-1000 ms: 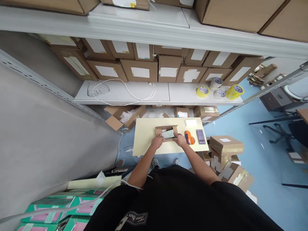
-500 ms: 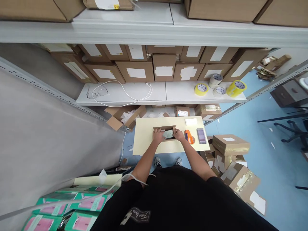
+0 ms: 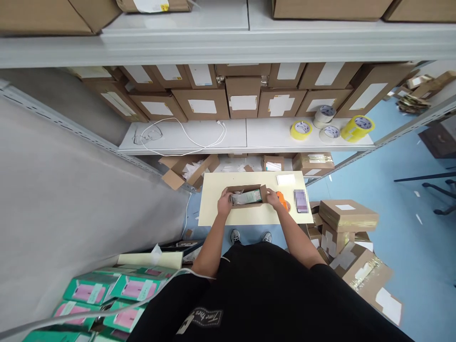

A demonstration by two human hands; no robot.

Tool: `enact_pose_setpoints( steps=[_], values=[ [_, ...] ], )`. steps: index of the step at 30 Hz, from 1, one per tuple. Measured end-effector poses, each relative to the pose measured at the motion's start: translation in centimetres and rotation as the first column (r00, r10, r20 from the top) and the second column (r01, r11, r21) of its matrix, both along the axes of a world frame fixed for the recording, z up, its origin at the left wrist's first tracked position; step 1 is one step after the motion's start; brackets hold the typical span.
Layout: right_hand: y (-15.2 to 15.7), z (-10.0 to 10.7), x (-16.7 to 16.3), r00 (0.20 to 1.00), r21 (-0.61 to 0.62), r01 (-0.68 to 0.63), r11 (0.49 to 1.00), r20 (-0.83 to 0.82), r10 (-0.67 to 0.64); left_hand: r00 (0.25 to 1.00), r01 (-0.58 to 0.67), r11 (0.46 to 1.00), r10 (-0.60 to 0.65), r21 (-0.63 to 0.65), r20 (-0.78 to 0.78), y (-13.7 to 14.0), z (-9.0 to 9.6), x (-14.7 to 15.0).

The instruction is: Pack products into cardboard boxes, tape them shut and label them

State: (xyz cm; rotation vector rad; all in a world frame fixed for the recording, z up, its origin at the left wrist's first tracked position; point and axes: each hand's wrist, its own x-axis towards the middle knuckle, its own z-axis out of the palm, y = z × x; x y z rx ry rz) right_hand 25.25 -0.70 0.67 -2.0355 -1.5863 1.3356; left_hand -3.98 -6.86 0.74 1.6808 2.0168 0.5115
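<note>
An open cardboard box (image 3: pixel 245 205) lies lengthwise on the cream tabletop (image 3: pixel 213 209). Inside it is a pale, green-edged package (image 3: pixel 251 196), with crumpled clear wrapping at its left end. My left hand (image 3: pixel 224 203) grips the box's left end, fingers bent over the edge. At the opposite end, my right hand (image 3: pixel 272 197) holds the box by its raised end flap. Just right of that hand sits an orange tape dispenser (image 3: pixel 282 199), partly covered by the hand. A phone-like purple item (image 3: pixel 301 201), blurred over, lies further right.
White paper (image 3: pixel 286 179) lies at the table's back right. Behind, a shelf (image 3: pixel 235 135) carries tape rolls (image 3: pixel 301 129), a white cable (image 3: pixel 183 124) and labelled cartons (image 3: pixel 201 105). Cartons (image 3: pixel 347 216) are piled at right, green-and-pink boxes (image 3: pixel 89 289) at lower left. A white cord (image 3: pixel 142 297) crosses near my left arm.
My hands have moved apart to the two ends of the box. The package inside shows more fully now. The right end flap stands up in my right hand.
</note>
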Motion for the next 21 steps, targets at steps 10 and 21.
enact_pose_setpoints(
  steps=[10,21],
  values=[
    [1.2,2.5,-4.1,0.846,0.282,-0.457,0.843,0.431,0.315,0.986,-0.008,0.997,-0.004,0.073,0.164,-1.5,-1.3,-0.1],
    [3.0,1.6,-9.8,0.297,-0.201,-0.852,0.483,0.575,0.763,0.986,0.021,0.999,-0.028,0.043,0.163,-1.7,-2.0,-0.1]
  ],
)
